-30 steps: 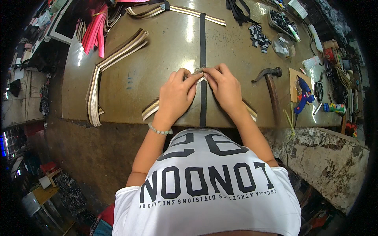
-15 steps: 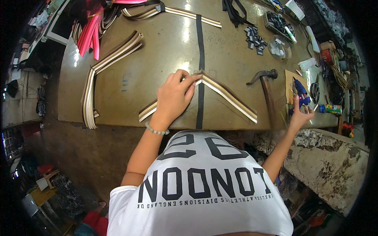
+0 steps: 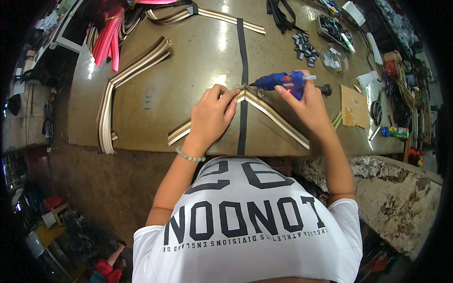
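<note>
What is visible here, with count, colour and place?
Bent strap: one, brown and white, centre
Glue gun: one, blue, near bent strap
Long strap: one, black, beneath bent strap
Striped straps: several, brown and white, left, top
Pink straps: several, pink, upper left
Loose straps: uncountable, black, top
Small pieces: many, black, right
Bowl: one, clear, right
Hammer: one, dark, right, mostly hidden
Cardboard: one, brown, right
Table: one, brown, centre
Edge clutter: uncountable, mixed, surrounding
Person: one, red clothes, lower left
Shirt: one, white, bottom
Bracelet: one, pale, left wrist
Left hand: one, bare, on bent strap
Right hand: one, bare, holding glue gun
</note>
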### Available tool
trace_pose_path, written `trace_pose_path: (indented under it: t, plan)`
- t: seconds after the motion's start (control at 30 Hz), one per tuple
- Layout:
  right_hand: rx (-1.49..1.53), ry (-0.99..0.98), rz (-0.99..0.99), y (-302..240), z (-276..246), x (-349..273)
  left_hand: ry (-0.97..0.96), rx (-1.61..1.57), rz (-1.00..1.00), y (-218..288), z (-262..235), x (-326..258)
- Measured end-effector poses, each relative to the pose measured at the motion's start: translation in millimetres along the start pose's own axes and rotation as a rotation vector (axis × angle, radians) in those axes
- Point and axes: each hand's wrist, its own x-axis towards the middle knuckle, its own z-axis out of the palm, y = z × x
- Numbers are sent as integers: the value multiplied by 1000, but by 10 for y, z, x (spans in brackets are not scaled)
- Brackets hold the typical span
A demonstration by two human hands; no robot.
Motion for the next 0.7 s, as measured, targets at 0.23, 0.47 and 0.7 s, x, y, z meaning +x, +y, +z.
trace_pose_path:
  t: [0.23,0.47,0.7]
  plan:
    - [-114,-75,-5,-124,21,124,15,-4,20,-13,6,8]
    - [-127,-78,-55,-216,26,24,16,-17,5,-16,18,-17]
    - [-143,-195,48,-399,3,-252,18,-21,4,-36,31,-19]
